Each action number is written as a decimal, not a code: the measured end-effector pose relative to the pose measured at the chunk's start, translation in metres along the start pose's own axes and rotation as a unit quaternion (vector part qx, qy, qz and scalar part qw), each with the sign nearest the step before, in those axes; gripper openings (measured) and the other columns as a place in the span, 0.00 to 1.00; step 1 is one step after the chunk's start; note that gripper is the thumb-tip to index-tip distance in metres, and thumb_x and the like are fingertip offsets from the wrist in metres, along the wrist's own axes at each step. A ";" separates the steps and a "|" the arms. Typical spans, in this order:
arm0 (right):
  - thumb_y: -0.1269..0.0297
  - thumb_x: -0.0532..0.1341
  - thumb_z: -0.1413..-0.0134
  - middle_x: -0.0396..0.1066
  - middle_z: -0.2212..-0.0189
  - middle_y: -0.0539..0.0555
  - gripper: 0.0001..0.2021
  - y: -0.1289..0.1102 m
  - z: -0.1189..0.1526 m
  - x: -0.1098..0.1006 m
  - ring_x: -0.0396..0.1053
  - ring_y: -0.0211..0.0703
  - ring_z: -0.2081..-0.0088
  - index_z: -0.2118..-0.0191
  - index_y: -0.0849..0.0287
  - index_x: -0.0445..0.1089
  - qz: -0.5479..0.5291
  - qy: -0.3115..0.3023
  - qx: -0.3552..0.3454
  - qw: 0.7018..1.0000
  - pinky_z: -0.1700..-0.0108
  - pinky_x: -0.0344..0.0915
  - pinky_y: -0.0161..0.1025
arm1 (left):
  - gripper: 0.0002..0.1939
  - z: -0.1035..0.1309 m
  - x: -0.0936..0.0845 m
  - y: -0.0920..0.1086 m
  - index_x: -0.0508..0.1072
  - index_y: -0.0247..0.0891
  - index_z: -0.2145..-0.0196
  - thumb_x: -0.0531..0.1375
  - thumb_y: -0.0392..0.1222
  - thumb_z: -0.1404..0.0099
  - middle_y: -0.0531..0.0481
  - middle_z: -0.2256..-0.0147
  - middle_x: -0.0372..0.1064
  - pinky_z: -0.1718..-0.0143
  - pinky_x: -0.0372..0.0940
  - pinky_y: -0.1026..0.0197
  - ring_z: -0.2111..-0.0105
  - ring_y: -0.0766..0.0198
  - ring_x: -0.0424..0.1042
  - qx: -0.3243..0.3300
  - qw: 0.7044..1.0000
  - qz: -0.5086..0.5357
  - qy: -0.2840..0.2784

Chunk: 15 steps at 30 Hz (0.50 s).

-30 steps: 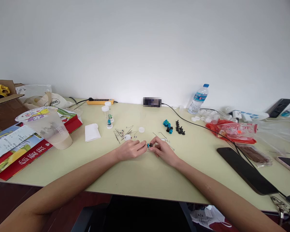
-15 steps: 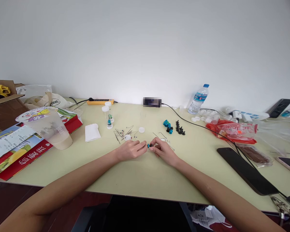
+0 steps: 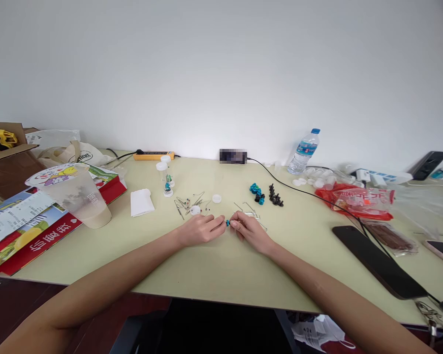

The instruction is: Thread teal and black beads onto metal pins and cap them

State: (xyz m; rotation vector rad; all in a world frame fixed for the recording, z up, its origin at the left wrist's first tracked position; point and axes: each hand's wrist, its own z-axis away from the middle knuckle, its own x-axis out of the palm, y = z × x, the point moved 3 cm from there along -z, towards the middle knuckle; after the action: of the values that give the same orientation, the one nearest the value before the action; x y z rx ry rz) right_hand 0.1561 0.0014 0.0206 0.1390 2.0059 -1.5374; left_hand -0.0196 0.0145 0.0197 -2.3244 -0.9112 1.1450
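A tiny blue and black piece (image 3: 228, 223) sits between my hands above the table, too small to name its kind. My left hand (image 3: 204, 229) pinches it from one side, thumb and fingertips together. From the other side my right hand (image 3: 250, 231) grips it with closed fingers, which hide most of its black part. Beyond my left hand lie thin metal pins (image 3: 183, 206) with small beads, around a white cap (image 3: 195, 210). L-shaped hex keys (image 3: 251, 213) lie just behind my right hand. Farther back are a cluster of blue pieces (image 3: 256, 189) and several black screw-like pieces (image 3: 275, 195).
Clear tubes with white caps (image 3: 162, 174) stand at the back left, near folded white paper (image 3: 142, 202). A plastic drink cup (image 3: 90, 201) leans at the left. On the right are a water bottle (image 3: 303, 151), a red packet (image 3: 358, 200) and a black power bank-like slab (image 3: 376, 260).
The fingers of my right hand have shifted slightly over the small piece, so less of its black part shows. Both hands otherwise stay in place.
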 end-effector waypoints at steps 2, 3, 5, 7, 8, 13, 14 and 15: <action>0.51 0.45 0.38 0.63 0.78 0.47 0.17 -0.001 0.000 0.000 0.58 0.35 0.79 0.69 0.58 0.60 0.015 -0.005 -0.010 1.000 0.72 0.57 0.35 | 0.09 0.000 0.000 0.000 0.68 0.35 0.61 0.54 0.29 0.39 0.46 0.60 0.70 0.81 0.56 0.66 0.77 0.71 0.63 0.002 1.000 -0.001 -0.003; 0.51 0.44 0.38 0.63 0.79 0.47 0.18 -0.002 0.001 0.000 0.59 0.35 0.79 0.70 0.58 0.61 0.024 -0.006 -0.014 1.000 0.71 0.57 0.35 | 0.09 0.000 0.000 0.000 0.69 0.35 0.61 0.54 0.29 0.39 0.46 0.60 0.70 0.81 0.57 0.66 0.77 0.71 0.63 0.002 1.000 -0.002 -0.002; 0.51 0.43 0.37 0.61 0.81 0.47 0.20 -0.003 0.001 -0.001 0.60 0.36 0.78 0.71 0.58 0.61 0.038 -0.007 -0.023 0.999 0.69 0.58 0.35 | 0.09 0.000 0.000 0.000 0.69 0.34 0.61 0.54 0.29 0.40 0.46 0.60 0.70 0.80 0.57 0.66 0.77 0.71 0.63 -0.002 1.000 -0.005 0.005; 0.51 0.42 0.37 0.61 0.81 0.47 0.21 -0.004 0.001 -0.001 0.61 0.37 0.77 0.72 0.58 0.61 0.042 -0.007 -0.024 0.999 0.69 0.57 0.35 | 0.09 -0.001 -0.001 -0.001 0.69 0.34 0.61 0.55 0.29 0.40 0.46 0.60 0.71 0.80 0.58 0.66 0.77 0.71 0.63 -0.004 1.000 -0.007 0.015; 0.51 0.43 0.37 0.61 0.82 0.46 0.20 -0.004 0.001 -0.001 0.60 0.36 0.77 0.71 0.58 0.62 0.041 -0.007 -0.020 0.999 0.70 0.57 0.35 | 0.09 -0.001 -0.001 -0.001 0.69 0.34 0.61 0.55 0.29 0.40 0.46 0.60 0.71 0.80 0.58 0.66 0.77 0.71 0.63 -0.004 1.000 -0.008 0.017; 0.49 0.46 0.39 0.63 0.80 0.46 0.18 0.000 -0.008 -0.004 0.58 0.35 0.80 0.69 0.58 0.61 0.005 -0.007 0.013 1.000 0.73 0.55 0.34 | 0.08 -0.005 0.004 -0.004 0.69 0.33 0.62 0.54 0.29 0.40 0.44 0.61 0.70 0.81 0.58 0.66 0.77 0.71 0.63 -0.002 1.000 -0.012 -0.005; 0.49 0.47 0.39 0.64 0.78 0.46 0.18 0.001 -0.011 -0.004 0.58 0.34 0.80 0.69 0.58 0.61 -0.010 -0.007 0.019 1.000 0.74 0.55 0.33 | 0.08 -0.005 0.005 -0.005 0.69 0.32 0.62 0.54 0.30 0.40 0.44 0.61 0.70 0.81 0.58 0.66 0.77 0.70 0.63 0.001 1.000 -0.015 -0.011; 0.48 0.47 0.39 0.65 0.77 0.47 0.18 0.003 -0.014 -0.004 0.57 0.33 0.81 0.69 0.58 0.61 -0.025 -0.007 0.026 0.999 0.75 0.54 0.33 | 0.08 -0.006 0.008 -0.007 0.69 0.32 0.62 0.54 0.30 0.40 0.43 0.61 0.70 0.82 0.57 0.66 0.77 0.70 0.63 0.003 1.000 -0.019 -0.020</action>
State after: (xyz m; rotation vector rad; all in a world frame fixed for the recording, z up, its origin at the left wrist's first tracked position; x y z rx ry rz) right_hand 0.1551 0.0166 0.0221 0.0996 1.9736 -1.6187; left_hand -0.0136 0.0245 0.0232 -2.2779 -0.9611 1.1807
